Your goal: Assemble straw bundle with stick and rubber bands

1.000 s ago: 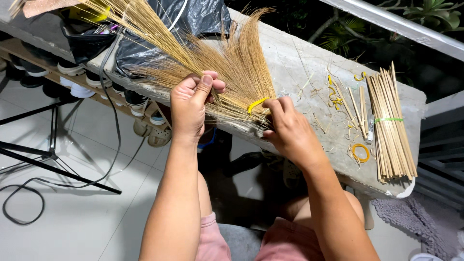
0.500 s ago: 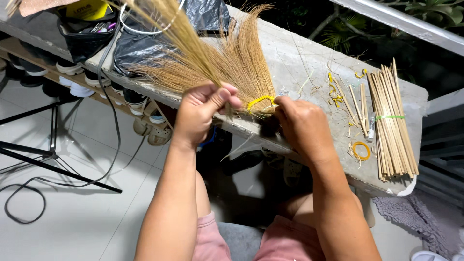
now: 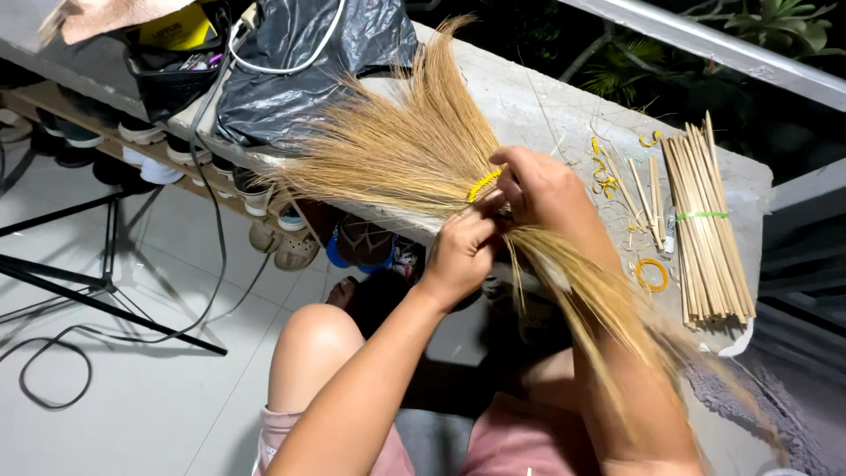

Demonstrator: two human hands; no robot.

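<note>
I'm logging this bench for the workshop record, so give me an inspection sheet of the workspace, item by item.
Surface: grey concrete ledge, rough, with stray fibres on it.
Job's things: bundle of straw fibres fanned over the ledge, pinched at a yellow band.
Clutter: tied bundle of sticks, loose yellow rubber bands, black plastic bag, black pouch.
Grippers: left hand and right hand both grip the fibres at the band.
Cables: white cable over the bag; black cable coiled on the floor.
Surroundings: shoes on a low rack, tiled floor, black stand legs, plants beyond a rail.
</note>
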